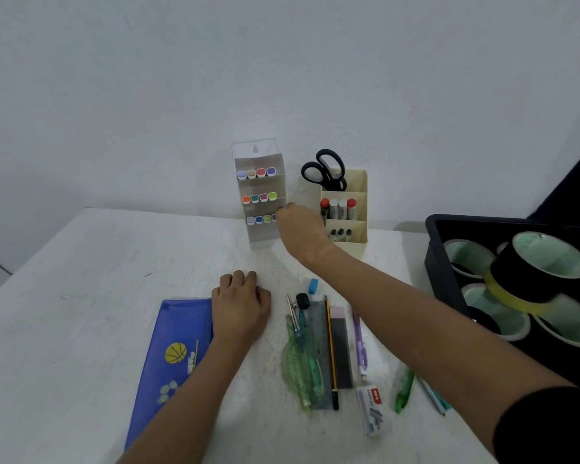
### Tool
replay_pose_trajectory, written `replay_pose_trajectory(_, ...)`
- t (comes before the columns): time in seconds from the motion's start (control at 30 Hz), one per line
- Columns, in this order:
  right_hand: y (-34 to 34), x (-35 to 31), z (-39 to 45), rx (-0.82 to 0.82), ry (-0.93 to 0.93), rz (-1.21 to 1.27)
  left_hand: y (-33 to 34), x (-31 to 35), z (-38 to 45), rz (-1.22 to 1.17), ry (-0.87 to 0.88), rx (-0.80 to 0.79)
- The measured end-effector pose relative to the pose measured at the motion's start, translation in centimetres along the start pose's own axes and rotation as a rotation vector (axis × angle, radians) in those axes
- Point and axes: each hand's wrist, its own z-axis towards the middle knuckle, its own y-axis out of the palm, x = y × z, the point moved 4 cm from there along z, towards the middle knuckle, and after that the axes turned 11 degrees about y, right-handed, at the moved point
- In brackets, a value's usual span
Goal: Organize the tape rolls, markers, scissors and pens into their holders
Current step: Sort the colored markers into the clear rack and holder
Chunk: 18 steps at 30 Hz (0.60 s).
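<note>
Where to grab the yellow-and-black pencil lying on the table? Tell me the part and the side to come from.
Pinch the yellow-and-black pencil near the middle of its shaft, coming straight down from above. It lies flat, pressed between the grey ruler on its left and the dark flat case on its right, so neither side is open. Its black end near the stapler box is a freer alternative.

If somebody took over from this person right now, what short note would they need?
Right hand: at the bottom row of the clear marker holder, apparently seating a marker; grip hidden.
Left hand: resting on the table, holding nothing.
Done: scissors and markers stand in the beige organizer; tape rolls sit in the black bin.
Left: pens and pencil lie loose on the table.
</note>
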Motion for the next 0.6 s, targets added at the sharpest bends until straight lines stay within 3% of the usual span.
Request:
replay_pose_trajectory(0.2, 0.5, 0.3, -1.1, -0.066, 0.087, 0.099, -0.1, 0.0, -0.1, -0.004, 0.003, -0.045)
replay_pose_trajectory(0.37, 0.1, -0.1, -2.2, -0.065, 0.03, 0.233, -0.3, 0.1, 0.0, 0.012, 0.012, -0.056)
replay_pose_trajectory(0.6, 1.5, 1.0, -6.9, -0.193, 0.053, 0.489, -0.3, 0.1, 0.1, 0.027, -0.013, -0.1)
